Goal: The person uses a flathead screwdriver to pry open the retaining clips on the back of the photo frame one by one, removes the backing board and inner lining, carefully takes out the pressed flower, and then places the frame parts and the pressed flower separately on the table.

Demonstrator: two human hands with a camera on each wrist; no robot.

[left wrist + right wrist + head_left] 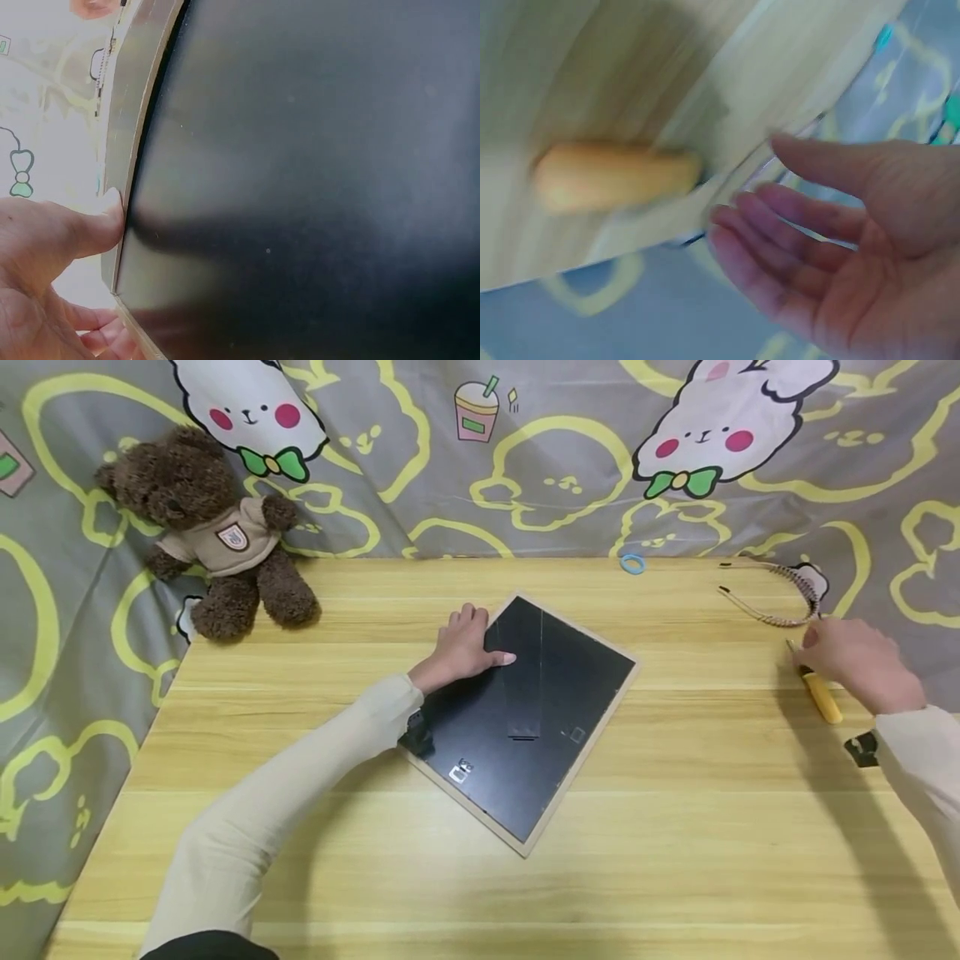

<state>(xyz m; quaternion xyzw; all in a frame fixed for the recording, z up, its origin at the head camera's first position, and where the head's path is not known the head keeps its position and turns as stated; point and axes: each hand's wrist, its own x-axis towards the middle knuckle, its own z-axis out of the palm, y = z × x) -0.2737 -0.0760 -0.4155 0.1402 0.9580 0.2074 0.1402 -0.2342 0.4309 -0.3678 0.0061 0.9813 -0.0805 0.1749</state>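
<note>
A picture frame [517,718] with a pale wooden rim lies back side up on the table, its black backing showing a flat stand strip and small metal clips. My left hand [461,647] grips its upper left edge, thumb over the backing. In the left wrist view, the thumb of the left hand [45,247] presses the rim and the fingers reach round beneath the corner. On the right, my right hand [858,664] hovers beside a yellow-handled screwdriver [821,695]. The right wrist view shows the right hand [832,247] with loosely bent fingers and nothing in them, the blurred handle [619,178] apart from it.
A brown teddy bear [225,535] in a beige top sits at the back left. Along the back right lie a blue ring [632,564] and a braided headband [802,593]. Patterned grey cloth [420,468] hangs behind the wooden table [675,843].
</note>
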